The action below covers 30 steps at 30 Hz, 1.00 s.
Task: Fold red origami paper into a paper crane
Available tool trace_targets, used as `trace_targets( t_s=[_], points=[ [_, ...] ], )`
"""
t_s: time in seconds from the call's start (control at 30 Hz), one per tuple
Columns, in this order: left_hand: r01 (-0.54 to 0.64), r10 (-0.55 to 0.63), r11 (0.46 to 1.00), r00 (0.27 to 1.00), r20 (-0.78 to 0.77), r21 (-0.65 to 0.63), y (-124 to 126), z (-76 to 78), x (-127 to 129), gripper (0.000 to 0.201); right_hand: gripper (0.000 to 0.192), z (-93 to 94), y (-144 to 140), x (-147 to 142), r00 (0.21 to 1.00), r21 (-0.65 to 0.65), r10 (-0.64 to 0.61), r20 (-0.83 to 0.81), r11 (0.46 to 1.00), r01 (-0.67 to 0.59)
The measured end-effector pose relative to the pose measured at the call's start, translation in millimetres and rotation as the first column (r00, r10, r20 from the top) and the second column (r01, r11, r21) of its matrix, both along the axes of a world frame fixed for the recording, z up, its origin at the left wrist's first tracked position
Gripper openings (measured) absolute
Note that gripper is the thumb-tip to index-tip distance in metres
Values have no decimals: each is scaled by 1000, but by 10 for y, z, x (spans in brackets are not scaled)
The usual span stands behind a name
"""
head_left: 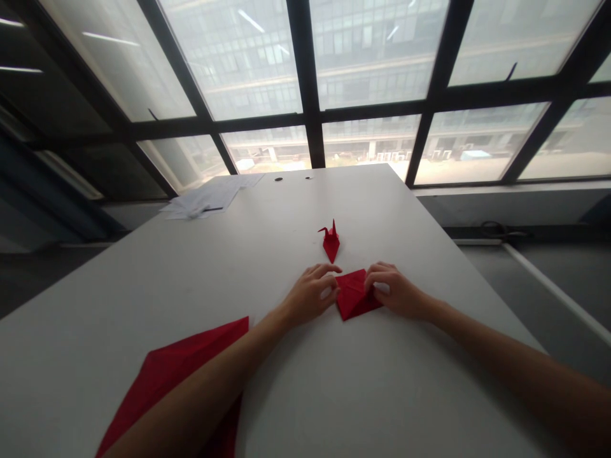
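A folded red paper (352,294) lies on the white table between my hands, with creases across its top. My left hand (312,292) pinches its left edge, thumb and fingers curled in. On the paper's right side my right hand (394,289) is closed, its fingertips gripping a fold. Just beyond them stands a small red paper crane (331,243), touched by neither hand. Under my left forearm spreads a larger sheet of red paper (176,356), partly hidden by the arm.
The white table (229,254) reaches toward dark-framed windows (312,76). Loose white papers (210,194) with a dark pen (212,209) lie at its far left. Two small round holes (279,179) sit near the far edge. The table's right edge runs beside my right arm.
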State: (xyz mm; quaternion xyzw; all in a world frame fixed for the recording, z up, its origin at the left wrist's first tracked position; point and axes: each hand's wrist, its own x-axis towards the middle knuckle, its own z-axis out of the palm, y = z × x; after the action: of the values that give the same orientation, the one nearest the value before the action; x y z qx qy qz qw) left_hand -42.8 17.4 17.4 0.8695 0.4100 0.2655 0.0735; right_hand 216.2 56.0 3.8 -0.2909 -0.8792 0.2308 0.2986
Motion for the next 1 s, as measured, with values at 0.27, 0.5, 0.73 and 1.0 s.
trace_targets(
  t_s=[0.27, 0.5, 0.73, 1.0],
  points=[
    [100, -102, 994, 992, -79, -37, 22, -33, -23, 20, 34, 90, 33, 96, 990, 106, 44, 131, 993, -58],
    [148, -151, 988, 975, -165, -31, 26, -19, -59, 37, 24, 165, -68, 49, 978, 197, -21, 207, 980, -21],
    [134, -126, 991, 969, -214, 23, 21, -1, -31, 35, 19, 80, -46, 57, 977, 182, -43, 208, 983, 4],
    [233, -195, 967, 936, -293, 100, 62, 28, -45, 27, 24, 159, -192, 81, 948, 251, -103, 302, 968, 25]
  ],
)
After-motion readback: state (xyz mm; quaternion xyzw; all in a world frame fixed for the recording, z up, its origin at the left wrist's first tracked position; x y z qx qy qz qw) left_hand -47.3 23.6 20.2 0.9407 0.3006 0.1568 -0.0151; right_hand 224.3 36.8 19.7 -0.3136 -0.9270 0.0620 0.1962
